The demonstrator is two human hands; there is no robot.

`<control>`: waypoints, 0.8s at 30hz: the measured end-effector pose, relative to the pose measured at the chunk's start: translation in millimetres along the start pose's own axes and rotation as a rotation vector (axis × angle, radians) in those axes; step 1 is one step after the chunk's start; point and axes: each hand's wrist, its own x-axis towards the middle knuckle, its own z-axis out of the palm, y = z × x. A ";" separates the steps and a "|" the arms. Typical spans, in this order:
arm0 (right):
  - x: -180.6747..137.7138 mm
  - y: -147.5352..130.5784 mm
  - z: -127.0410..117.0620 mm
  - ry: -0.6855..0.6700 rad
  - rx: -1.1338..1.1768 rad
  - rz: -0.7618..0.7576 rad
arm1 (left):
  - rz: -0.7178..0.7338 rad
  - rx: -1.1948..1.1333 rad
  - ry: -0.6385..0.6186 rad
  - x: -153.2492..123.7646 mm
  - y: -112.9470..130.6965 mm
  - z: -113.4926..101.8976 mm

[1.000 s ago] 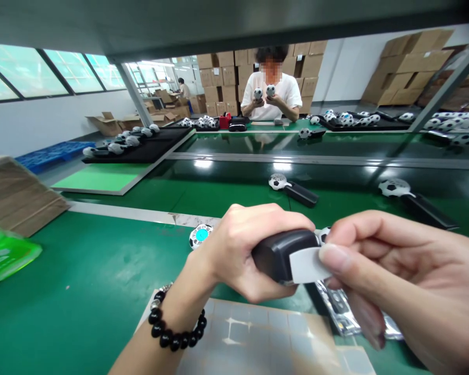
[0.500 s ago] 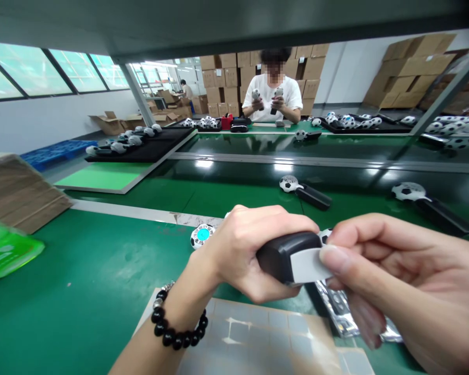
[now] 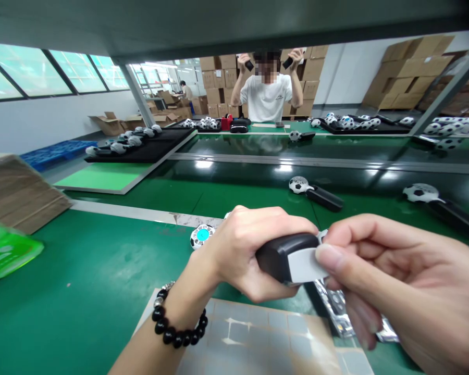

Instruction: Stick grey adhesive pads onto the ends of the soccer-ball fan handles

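Observation:
My left hand (image 3: 250,250) is wrapped round the black handle (image 3: 273,258) of a handheld device, its end turned towards me. The device's other end is mostly hidden behind my hands. My right hand (image 3: 375,271) pinches a light grey sticker (image 3: 303,265) between thumb and forefinger. One side of the sticker lies against the handle's end face. Below my hands lies a sheet of grey stickers (image 3: 254,323), some spaces on it bare. Behind my left wrist sits a football-patterned head (image 3: 202,237) with a turquoise centre.
Football-headed devices with black handles (image 3: 324,198) lie on the green conveyor (image 3: 219,190). Silvery packs (image 3: 338,307) are beside my right hand. A green pouch (image 3: 8,252) and cardboard box (image 3: 19,192) stand left. Opposite, a co-worker (image 3: 268,96) holds two devices up. A shelf (image 3: 234,26) hangs overhead.
The devices on the near belt have shifted right, the one on the far belt slightly left. The co-worker has raised both devices to head height. My hands have barely moved.

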 end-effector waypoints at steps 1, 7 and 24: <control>0.3 0.5 -0.2 -0.008 0.007 0.005 | 0.000 0.005 -0.004 -0.1 -0.2 0.2; 2.4 3.6 -2.3 -0.039 0.019 0.020 | 0.009 0.026 -0.002 -0.2 -0.9 0.2; 0.3 5.1 1.0 0.015 -0.119 -0.062 | 0.022 0.057 -0.030 -1.4 -3.0 -0.8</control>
